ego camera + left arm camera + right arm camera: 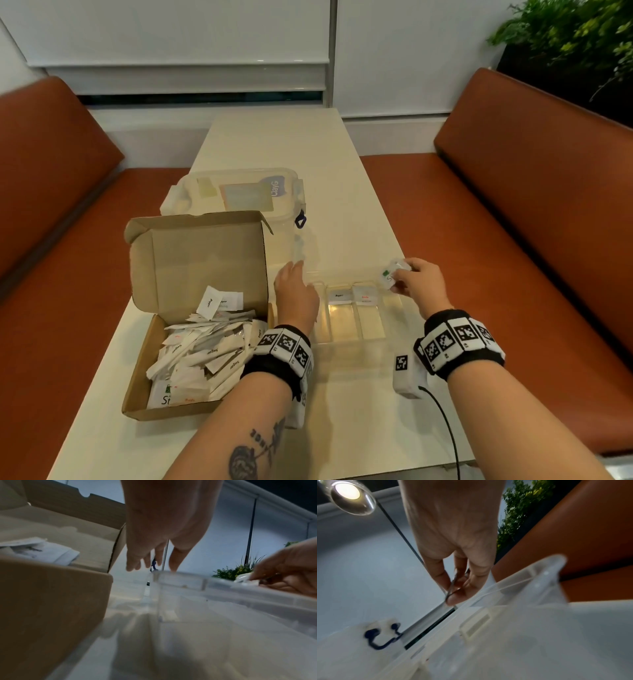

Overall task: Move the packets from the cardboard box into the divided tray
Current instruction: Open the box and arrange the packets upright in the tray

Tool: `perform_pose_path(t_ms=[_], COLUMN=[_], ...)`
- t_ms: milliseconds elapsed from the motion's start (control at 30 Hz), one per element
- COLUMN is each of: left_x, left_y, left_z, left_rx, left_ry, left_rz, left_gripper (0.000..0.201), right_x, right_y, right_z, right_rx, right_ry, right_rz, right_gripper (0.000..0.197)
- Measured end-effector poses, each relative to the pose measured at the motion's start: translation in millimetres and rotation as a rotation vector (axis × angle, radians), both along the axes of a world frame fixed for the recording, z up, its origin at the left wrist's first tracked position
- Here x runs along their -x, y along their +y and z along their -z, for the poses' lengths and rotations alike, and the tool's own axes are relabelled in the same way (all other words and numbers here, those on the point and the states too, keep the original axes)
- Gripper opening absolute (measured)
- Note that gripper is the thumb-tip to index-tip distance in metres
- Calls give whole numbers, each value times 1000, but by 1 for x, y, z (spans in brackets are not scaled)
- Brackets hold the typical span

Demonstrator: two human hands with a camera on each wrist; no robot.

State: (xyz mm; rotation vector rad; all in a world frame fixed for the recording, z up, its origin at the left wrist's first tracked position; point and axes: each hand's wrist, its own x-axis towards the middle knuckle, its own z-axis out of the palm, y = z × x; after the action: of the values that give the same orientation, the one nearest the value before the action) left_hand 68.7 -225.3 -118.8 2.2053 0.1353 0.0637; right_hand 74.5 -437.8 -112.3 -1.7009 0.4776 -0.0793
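The open brown cardboard box (144,342) stood on the pale table (274,144), at the left, and it held a heap of small white paper packets (202,349). Just to the right of it stood the clear plastic divided tray (356,346). Two of its middle compartments each held one white labelled packet (340,296) at the far end; the other compartments looked empty.

The right hand (419,282) was over the far right corner of the tray. Its thumb and fingers were curled and pinched a white packet with a green mark (394,275), held in the air and not yet inside a compartment. In the right wrist view the fingertips (453,599) were pressed together close above the tray rim. The left hand (295,296) lay between the box and the tray with the fingers straight and a little spread, holding nothing; its fingertips were at the far left corner of the tray, maybe to keep it steady, but whether they touched it I cannot tell.

The step in hand seemed to be the placing of one packet. The next move would need lowering it into the rightmost compartment and releasing it flat. Most packets remained in the box, so the task looked only begun.

Behind the box stood a clear plastic lidded container (239,195).
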Motion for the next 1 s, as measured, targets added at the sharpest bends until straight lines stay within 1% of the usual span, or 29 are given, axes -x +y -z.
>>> perform_pose_path(t_ms=[33,100,167,233,300,367,433,467,533,600,667,767,833,933,1000], left_x=[0,2,4,4,5,5,4,2,-3,-6,-7,-7,-9,-11,-11], left_y=[1,1,1,1,0,-5,-17,-26,-44,-59,-67,-66,-63,-60,-60], left_z=[1,2,3,4,4,1,-6,-11,-18,-22,-21,-16,-15,-14,-14], left_rx=[-9,38,61,48,-8,-76,15,79,178,307,430,481,478,455,430], left_ry=[41,106,157,189,182,86,-16,-23,48,120,139,148,151,146,145], left_rz=[-15,-28,-24,-14,-6,-13,27,78,166,152,99,78,98,151,183], left_gripper=[55,63,68,68,64,55,47,44,40,34,23,14,12,14,14], right_x=[0,1,2,4,5,6,7,7,7,8,8,9,9,7,4], right_y=[-5,-11,-12,-10,-9,-5,0,3,10,16,19,19,15,7,4], right_z=[2,6,9,9,6,1,-4,-6,-10,-11,-12,-12,-14,-17,-20], right_rx=[1,-10,-36,-62,-80,-112,-150,-174,-227,-256,-253,-249,-191,72,209], right_ry=[10,34,48,37,21,12,0,-11,-40,-64,-75,-56,-43,-25,7], right_rz=[39,88,108,102,79,48,21,10,-16,-39,-51,-72,-117,-242,-324], right_gripper=[16,13,13,17,26,30,29,29,29,29,29,27,24,20,17])
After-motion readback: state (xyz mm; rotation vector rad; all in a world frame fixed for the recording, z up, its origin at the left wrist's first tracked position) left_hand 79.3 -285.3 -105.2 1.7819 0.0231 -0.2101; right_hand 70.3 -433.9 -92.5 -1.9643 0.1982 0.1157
